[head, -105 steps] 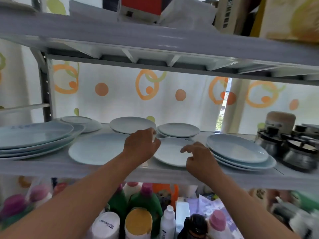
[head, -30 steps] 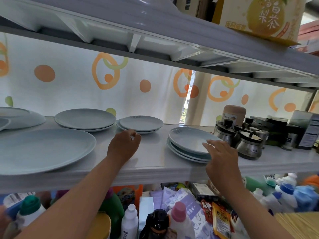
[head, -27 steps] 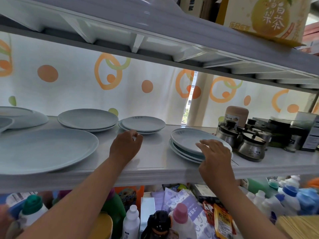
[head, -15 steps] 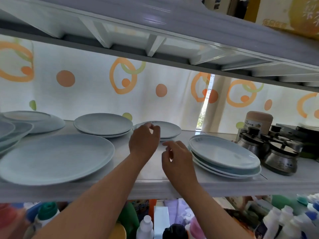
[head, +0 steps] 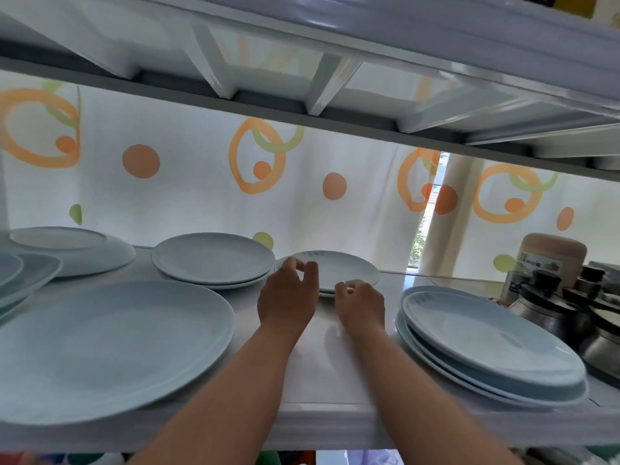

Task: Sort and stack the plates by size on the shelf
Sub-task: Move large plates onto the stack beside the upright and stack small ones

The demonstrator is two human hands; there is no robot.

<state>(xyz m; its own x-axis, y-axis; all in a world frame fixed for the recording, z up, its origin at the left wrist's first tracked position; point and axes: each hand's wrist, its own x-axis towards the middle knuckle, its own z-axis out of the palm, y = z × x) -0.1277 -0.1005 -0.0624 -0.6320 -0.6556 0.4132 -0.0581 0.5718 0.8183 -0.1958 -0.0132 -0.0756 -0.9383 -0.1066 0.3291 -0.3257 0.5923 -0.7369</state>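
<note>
Pale small plates (head: 339,268): left hand (head: 288,298), right hand (head: 360,302) grip front rim.

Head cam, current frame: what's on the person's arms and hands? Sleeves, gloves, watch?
Nothing worn shows. The left hand and right hand are ungloved; left forearm and right forearm are bare to the frame edge: no sleeve, watch, bracelet or ring visible.
</note>
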